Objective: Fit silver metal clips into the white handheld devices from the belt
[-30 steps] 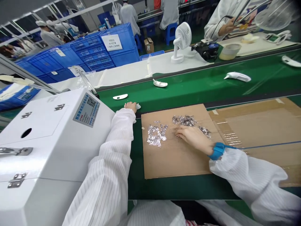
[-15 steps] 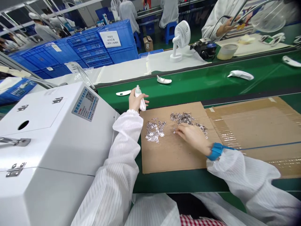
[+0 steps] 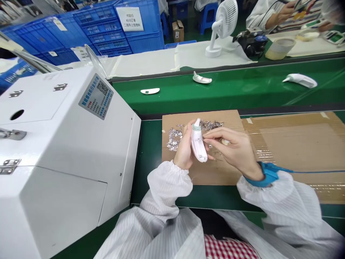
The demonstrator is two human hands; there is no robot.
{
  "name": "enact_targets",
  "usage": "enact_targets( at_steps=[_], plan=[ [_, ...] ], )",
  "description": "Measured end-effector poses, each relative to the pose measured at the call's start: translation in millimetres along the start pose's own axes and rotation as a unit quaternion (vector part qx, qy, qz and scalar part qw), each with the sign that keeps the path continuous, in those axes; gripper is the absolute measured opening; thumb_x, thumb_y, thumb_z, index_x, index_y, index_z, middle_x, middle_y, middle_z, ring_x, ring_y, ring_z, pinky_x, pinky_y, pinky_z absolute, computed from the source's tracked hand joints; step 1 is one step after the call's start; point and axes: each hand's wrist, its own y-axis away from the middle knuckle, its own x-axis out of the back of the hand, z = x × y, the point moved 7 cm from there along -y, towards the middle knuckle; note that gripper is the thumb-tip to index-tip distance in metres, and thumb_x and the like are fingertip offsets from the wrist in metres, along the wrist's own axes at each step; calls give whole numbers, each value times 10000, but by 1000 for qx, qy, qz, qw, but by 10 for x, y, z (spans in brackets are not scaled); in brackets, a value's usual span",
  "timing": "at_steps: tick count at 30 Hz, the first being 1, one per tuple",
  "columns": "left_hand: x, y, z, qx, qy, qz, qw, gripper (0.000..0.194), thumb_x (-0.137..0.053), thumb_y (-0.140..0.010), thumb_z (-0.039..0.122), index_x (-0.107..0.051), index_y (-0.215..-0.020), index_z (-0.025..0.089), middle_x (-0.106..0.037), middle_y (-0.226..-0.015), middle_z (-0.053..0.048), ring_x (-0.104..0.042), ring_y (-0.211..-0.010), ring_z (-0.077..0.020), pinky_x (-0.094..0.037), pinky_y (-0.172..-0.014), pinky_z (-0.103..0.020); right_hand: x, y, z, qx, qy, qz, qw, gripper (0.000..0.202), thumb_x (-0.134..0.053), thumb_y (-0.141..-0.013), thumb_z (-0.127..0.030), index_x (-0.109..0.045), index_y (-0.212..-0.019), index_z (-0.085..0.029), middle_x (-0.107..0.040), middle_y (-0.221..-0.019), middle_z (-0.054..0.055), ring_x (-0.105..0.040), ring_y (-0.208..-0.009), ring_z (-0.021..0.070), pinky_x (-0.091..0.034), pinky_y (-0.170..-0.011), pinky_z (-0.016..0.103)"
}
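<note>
A white ear thermometer (image 3: pixel 198 144) with a pale green collar below its tip is gripped in my left hand (image 3: pixel 184 151), tip pointing up and away. My right hand (image 3: pixel 235 148), with a blue wrist strap (image 3: pixel 269 174), pinches thumb and forefinger together at the thermometer's right side. Whatever lies between those fingertips is too small or hidden to make out. Beneath both hands is a cardboard sheet (image 3: pixel 212 177). On it lie small shiny metal pieces, one pile (image 3: pixel 173 141) to the left and another pile (image 3: pixel 211 125) behind my right fingers, partly covered.
A white machine box (image 3: pixel 81 154) stands at left. Along the green conveyor (image 3: pixel 169 100) lie a white shell piece (image 3: pixel 150 91), an open thermometer half (image 3: pixel 202 78) and another thermometer (image 3: pixel 301 80). Beyond are a fan (image 3: pixel 222 25), tape roll (image 3: pixel 280 48), blue crates (image 3: pixel 145 21) and a co-worker's hands (image 3: pixel 283 14).
My left hand has brought the thermometer from over the conveyor edge down and right, above the cardboard. The right hand has left the metal pile and come up to the thermometer. The view has shifted.
</note>
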Motion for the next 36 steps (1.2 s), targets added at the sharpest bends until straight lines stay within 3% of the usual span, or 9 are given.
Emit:
enact_targets(
  at_steps=[9,15,21,24,26,28,31,36],
  plan=[
    [-84,121,35,2,-25,-8,1000,470,-337,-1001,518,-383,-1407,285,-538,-777,-4,-595,-559,-147,-600,-545,-357,9,84,-80,65,24,12,998,136,-664,-865,-110,-713,-860,-237,-764,-895,9,-723,-843,161,-583,-748,289],
    [-77,141,30,-6,-23,9,1000,430,-340,-1004,506,-414,-1375,301,-515,-845,-15,-603,-583,-135,-588,-525,-304,-13,140,-132,93,64,-6,994,160,-635,-884,-95,-721,-909,-228,-760,-944,33,-722,-863,169,-587,-745,300],
    [26,116,14,-29,2,40,999,384,-432,-990,453,-451,-1331,278,-514,-805,0,-587,-563,-119,-557,-486,-244,-63,133,-125,53,56,-71,994,152,-641,-905,-176,-762,-992,-208,-715,-1004,66,-679,-785,145,-549,-653,280],
    [215,97,148,-50,31,61,996,326,-407,-1002,366,-419,-1312,266,-541,-752,12,-562,-497,-119,-495,-397,-214,-47,94,75,-17,47,-28,998,186,-627,-919,-235,-752,-1057,-220,-703,-969,56,-651,-772,150,-521,-648,289],
    [443,122,292,-75,52,114,989,255,-357,-1016,308,-430,-1252,242,-545,-724,17,-517,-447,-102,-419,-337,-179,-131,73,283,-76,75,-31,994,172,-612,-924,-260,-746,-1025,-221,-719,-934,46,-655,-789,167,-508,-681,303],
    [676,186,419,-98,75,167,978,205,-314,-1027,278,-457,-1162,220,-542,-712,18,-475,-419,-84,-349,-303,-158,-375,77,483,-115,135,-127,976,146,-599,-921,-249,-739,-948,-217,-743,-922,40,-669,-807,186,-490,-708,314],
    [910,300,504,-115,100,198,968,204,-291,-1034,277,-480,-1081,216,-546,-714,15,-469,-419,-77,-311,-296,-155,-765,137,674,-129,218,-274,928,145,-579,-907,-192,-723,-909,-209,-753,-943,39,-679,-841,207,-455,-702,309],
    [1067,410,408,-101,116,213,965,205,-321,-1024,280,-509,-1083,223,-544,-706,16,-469,-416,-82,-301,-294,-164,-1046,163,669,-127,251,-295,913,204,-535,-940,-224,-709,-1040,-188,-723,-1092,108,-680,-890,251,-408,-657,317]
  ],
)
